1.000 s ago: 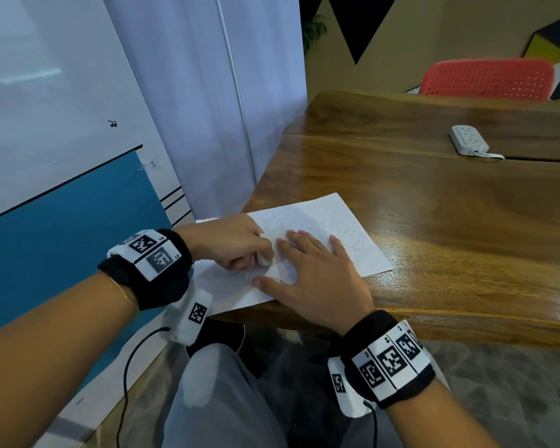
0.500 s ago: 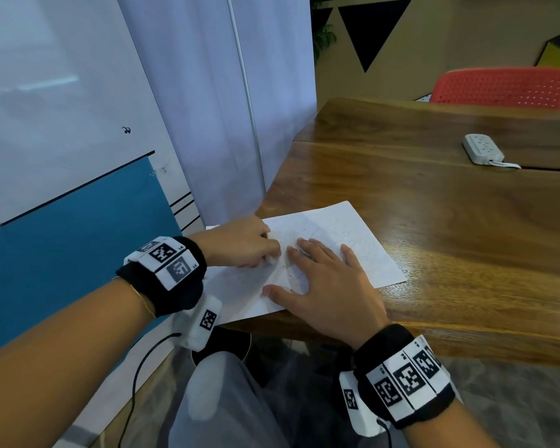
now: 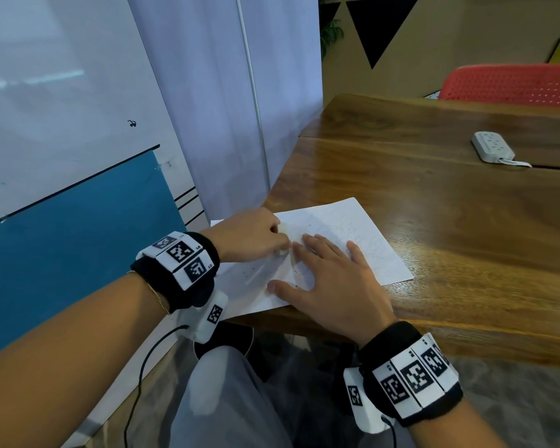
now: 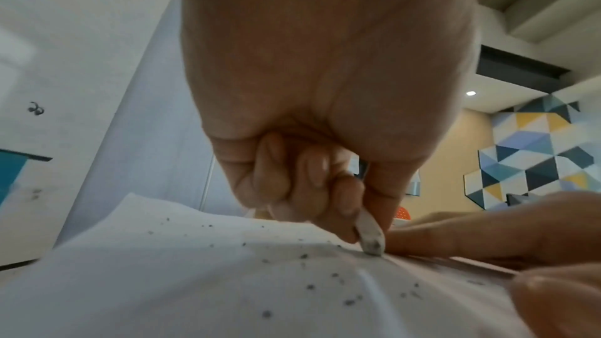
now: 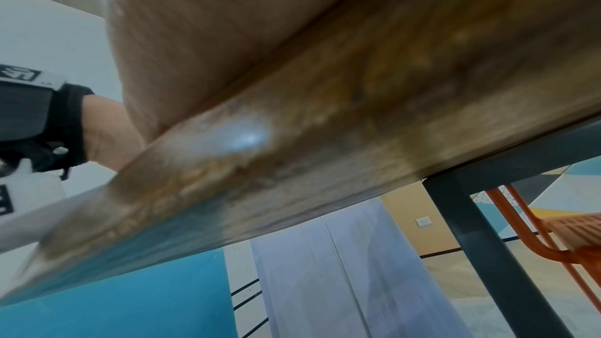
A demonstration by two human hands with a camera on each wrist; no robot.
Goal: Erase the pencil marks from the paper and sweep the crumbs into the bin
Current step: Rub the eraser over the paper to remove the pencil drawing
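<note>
The left hand [image 3: 251, 236] has its fingers curled tightly, pinching a small white eraser [image 4: 369, 234] between thumb and fingertips. The eraser's grey, smudged tip touches the paper [image 3: 353, 234] right below that hand. In the head view only a pale sliver of the eraser [image 3: 282, 252] shows at the fingertips, just beside the index finger of the right hand [image 3: 332, 286].

The right hand lies flat on the paper with fingers straight and spread, thumb stretched out toward the near edge of the sheet, palm down. It holds nothing; it presses the sheet to the table [image 3: 450, 221]. Its wrist hangs past the table's near edge, and the right wrist view shows mostly the blurred wooden edge of the table [image 5: 325, 138] with the palm above it.

The paper lies under both hands, extending beyond the right hand's fingertips on the far side and under the left hand toward the table's left corner. A crease rises in the sheet between the two hands. Dark eraser crumbs [image 4: 309, 287] are scattered over the paper below and behind the left hand, on the wrist side of the eraser tip. Faint pencil lines show on the sheet beyond the right hand's fingers, too pale to read.

Well beyond both hands, on the right hand's side, a white power strip [image 3: 493, 147] sits on the table, and a red chair [image 3: 511, 84] stands behind it.
</note>
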